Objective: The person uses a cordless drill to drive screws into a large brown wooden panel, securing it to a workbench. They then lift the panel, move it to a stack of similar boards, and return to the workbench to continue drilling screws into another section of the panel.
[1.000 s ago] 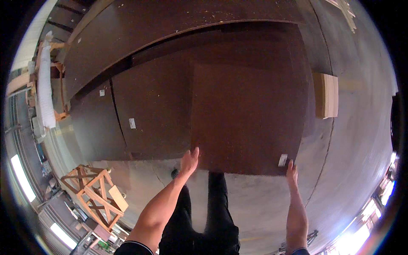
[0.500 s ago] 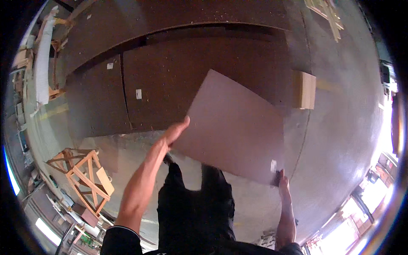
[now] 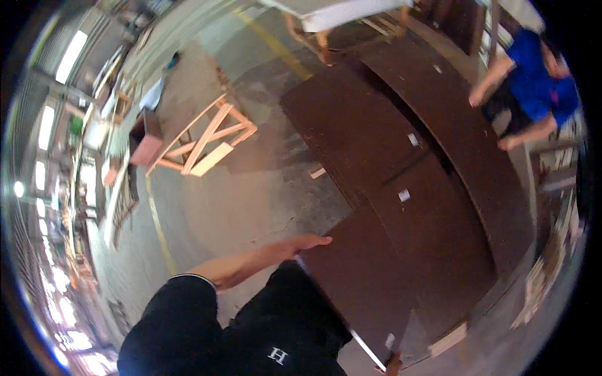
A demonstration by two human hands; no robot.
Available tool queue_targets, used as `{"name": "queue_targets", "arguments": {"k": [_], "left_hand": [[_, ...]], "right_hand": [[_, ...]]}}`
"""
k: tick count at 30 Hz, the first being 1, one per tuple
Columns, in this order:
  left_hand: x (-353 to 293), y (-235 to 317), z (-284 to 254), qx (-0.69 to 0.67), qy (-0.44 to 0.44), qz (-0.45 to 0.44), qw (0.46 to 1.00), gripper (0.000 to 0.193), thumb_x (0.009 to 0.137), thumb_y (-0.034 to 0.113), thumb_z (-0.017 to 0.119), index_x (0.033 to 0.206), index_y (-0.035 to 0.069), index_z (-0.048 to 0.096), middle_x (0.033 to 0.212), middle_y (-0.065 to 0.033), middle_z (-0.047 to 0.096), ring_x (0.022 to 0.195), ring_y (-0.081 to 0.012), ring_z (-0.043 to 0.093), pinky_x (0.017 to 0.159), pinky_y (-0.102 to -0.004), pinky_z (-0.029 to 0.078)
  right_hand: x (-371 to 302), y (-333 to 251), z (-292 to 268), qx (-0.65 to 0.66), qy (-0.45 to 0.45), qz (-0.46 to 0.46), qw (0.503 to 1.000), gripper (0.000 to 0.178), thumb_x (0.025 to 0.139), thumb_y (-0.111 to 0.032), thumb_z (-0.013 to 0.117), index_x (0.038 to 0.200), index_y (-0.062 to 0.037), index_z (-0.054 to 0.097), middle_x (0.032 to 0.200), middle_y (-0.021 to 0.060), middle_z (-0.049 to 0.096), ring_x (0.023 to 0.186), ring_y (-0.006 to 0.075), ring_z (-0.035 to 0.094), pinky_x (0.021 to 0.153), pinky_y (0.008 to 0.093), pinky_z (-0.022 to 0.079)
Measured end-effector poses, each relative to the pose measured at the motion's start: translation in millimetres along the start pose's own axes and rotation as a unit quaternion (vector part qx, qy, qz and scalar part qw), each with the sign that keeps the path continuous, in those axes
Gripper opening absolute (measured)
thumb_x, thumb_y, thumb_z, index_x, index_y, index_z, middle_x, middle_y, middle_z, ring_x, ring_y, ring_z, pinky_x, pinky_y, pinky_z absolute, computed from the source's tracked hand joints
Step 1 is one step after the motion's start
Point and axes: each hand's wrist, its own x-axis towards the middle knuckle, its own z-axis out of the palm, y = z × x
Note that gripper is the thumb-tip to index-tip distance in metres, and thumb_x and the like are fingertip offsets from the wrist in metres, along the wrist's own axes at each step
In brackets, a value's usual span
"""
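I hold a flat, rectangular dark brown panel [image 3: 357,269] in front of my body, a pale edge along its near side. My left hand [image 3: 310,244] grips its near left corner, the thumb lying on the top face. Down at the bottom of the view my right hand [image 3: 394,363], mostly cut off, holds the other near corner, close to a small white label [image 3: 390,341]. Beyond and partly behind the panel lie large stacked brown boards [image 3: 351,119] of the same colour, with white labels on some. Whether the panel touches them I cannot tell.
Across the stack, a person in a blue shirt [image 3: 533,81] leans over with both hands near the far board. A wooden trestle frame [image 3: 210,141] stands on the left. A white-topped table [image 3: 351,14] is at the back; wood strips [image 3: 542,276] lie at the right.
My view has swung left, bringing the trestle closer to the middle and the blue-shirted person into sight. The panel stays in both hands and now appears darker, lined up nearer the stack.
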Motion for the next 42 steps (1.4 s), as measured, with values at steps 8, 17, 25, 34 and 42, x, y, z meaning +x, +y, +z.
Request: {"name": "queue_targets", "arguments": {"k": [8,17,25,34,42], "left_hand": [[-204,-50,-228,-0.101,0.180,0.132,0.970,0.061,0.098,0.049,0.058,0.138,0.003,0.057,0.133,-0.0080,0.063,0.122,-0.0220,0.057,0.106,-0.0351,0.042],[-287,-33,-356,-0.292,0.279,0.287,0.869,0.060,0.097,0.039,0.061,0.141,0.000,0.049,0.132,-0.0133,0.061,0.119,-0.0239,0.060,0.099,-0.0394,0.049],[-308,-36,-471,-0.426,0.391,0.261,0.773,0.072,0.091,0.049,0.066,0.141,0.000,0.047,0.133,-0.0152,0.059,0.120,-0.0265,0.060,0.099,-0.0410,0.050],[-315,13,-567,-0.507,0.394,0.260,0.721,0.064,0.096,0.045,0.061,0.139,0.000,0.049,0.130,-0.0147,0.061,0.113,-0.0232,0.064,0.086,-0.0357,0.056],[-333,46,-620,-0.587,0.320,0.292,0.684,0.062,0.100,0.039,0.057,0.142,-0.004,0.044,0.131,-0.0144,0.061,0.118,-0.0250,0.061,0.100,-0.0375,0.050]], "right_hand": [[-81,-226,167,-0.123,-0.029,-0.180,0.976,0.057,0.105,-0.051,0.042,0.095,0.0016,0.062,0.087,0.0075,0.056,0.079,0.0184,0.050,0.073,0.0393,0.042],[-89,-546,356,-0.196,-0.026,-0.322,0.926,0.059,0.105,-0.055,0.039,0.071,-0.0065,0.042,0.065,0.0002,0.033,0.062,0.0139,0.034,0.059,0.0392,0.029],[-131,-758,566,-0.304,-0.088,-0.476,0.820,0.064,0.104,-0.060,0.037,0.064,-0.0120,0.026,0.058,-0.0008,0.022,0.053,0.0121,0.023,0.054,0.0392,0.019],[-232,-942,744,-0.427,-0.099,-0.518,0.734,0.078,0.102,-0.062,0.037,0.085,0.0088,0.062,0.074,0.0155,0.063,0.071,0.0259,0.058,0.068,0.0424,0.043],[-307,-1039,860,-0.449,-0.096,-0.647,0.609,0.073,0.106,-0.053,0.033,0.093,0.0105,0.067,0.083,0.0273,0.067,0.077,0.0399,0.066,0.069,0.0469,0.050]]}}
